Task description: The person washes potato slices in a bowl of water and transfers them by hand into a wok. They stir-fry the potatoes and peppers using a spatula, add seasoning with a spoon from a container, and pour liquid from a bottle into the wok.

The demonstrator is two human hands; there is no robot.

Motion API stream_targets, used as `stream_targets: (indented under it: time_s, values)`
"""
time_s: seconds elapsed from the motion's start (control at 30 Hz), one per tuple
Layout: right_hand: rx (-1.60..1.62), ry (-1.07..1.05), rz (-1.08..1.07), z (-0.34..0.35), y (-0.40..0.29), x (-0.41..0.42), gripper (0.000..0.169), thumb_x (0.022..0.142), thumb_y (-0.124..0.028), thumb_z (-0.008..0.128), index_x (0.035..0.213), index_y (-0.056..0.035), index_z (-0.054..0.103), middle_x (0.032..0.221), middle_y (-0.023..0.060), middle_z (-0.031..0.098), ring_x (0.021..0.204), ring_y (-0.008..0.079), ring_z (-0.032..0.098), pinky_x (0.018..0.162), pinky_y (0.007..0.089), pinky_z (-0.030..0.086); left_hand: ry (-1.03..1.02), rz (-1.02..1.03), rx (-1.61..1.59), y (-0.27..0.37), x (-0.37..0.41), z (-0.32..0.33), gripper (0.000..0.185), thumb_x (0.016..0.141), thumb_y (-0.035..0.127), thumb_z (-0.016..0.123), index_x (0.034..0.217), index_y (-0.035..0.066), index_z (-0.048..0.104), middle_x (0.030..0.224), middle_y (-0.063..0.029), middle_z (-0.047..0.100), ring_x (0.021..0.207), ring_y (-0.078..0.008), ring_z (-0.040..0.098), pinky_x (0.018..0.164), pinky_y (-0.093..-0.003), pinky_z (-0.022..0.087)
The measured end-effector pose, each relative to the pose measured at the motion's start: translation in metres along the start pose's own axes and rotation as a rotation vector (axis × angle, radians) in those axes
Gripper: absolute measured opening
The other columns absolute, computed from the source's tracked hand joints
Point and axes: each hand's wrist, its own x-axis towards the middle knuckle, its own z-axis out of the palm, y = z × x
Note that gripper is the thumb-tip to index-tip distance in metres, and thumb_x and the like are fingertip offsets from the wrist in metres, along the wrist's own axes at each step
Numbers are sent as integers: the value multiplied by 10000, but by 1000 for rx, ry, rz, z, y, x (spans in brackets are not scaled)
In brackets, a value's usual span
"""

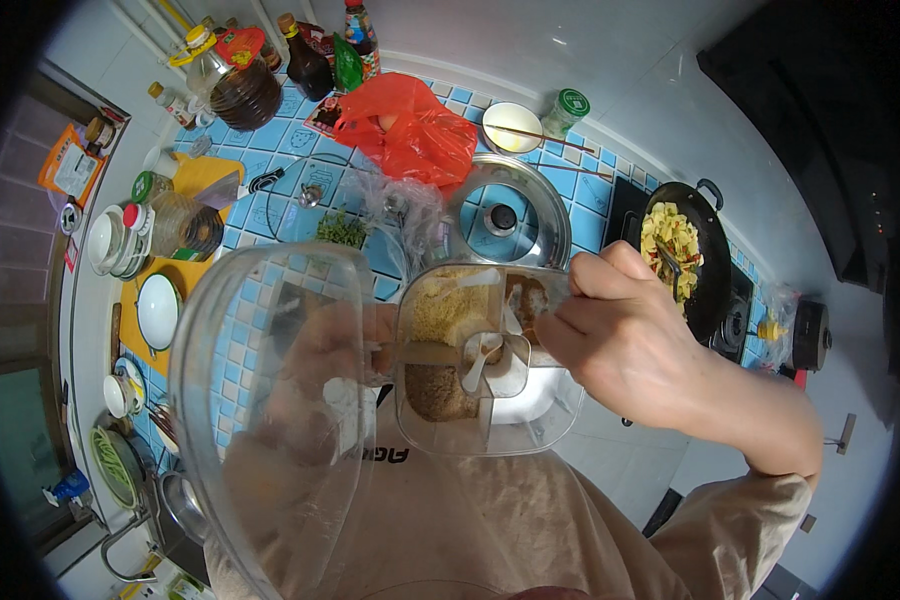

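Observation:
A clear plastic spice box is held up before my chest, its transparent lid swung open to the left. My left hand, seen blurred through the lid, grips the box's left side. Yellow granules, brown powder, reddish-brown powder and white grains fill its compartments. Small white spoons lie in several of them, one spoon in the centre cup. My right hand is curled at the box's right edge; its fingertips are hidden, so I cannot tell what they pinch.
A wok of sliced yellow food with a utensil sits on the stove at right. Behind the box are a glass pan lid, a red plastic bag and a white bowl with chopsticks. Bottles and dishes line the left counter.

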Motion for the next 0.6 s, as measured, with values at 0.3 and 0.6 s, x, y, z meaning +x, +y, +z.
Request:
stream_targets:
  time_s: [0.3, 0.6]
  values:
    - [48, -196, 162, 15, -2, 5, 61, 588, -63, 592, 633, -23, 596, 598, 104, 601, 755, 250, 614, 712, 355, 492, -94, 87, 46, 3, 15, -4, 586, 761, 441, 651, 1120, -7, 535, 892, -71, 551, 739, -127, 488, 614, -261, 376]
    - [556, -340, 629, 32, 8, 10, 107, 754, -44, 557, 749, 43, 620, 728, 227, 635, 756, 361, 645, 707, 413, 513, -190, 261, -17, 0, 32, 10, 618, 751, 470, 654, 1122, -7, 531, 882, -72, 550, 718, -126, 487, 592, -260, 368]
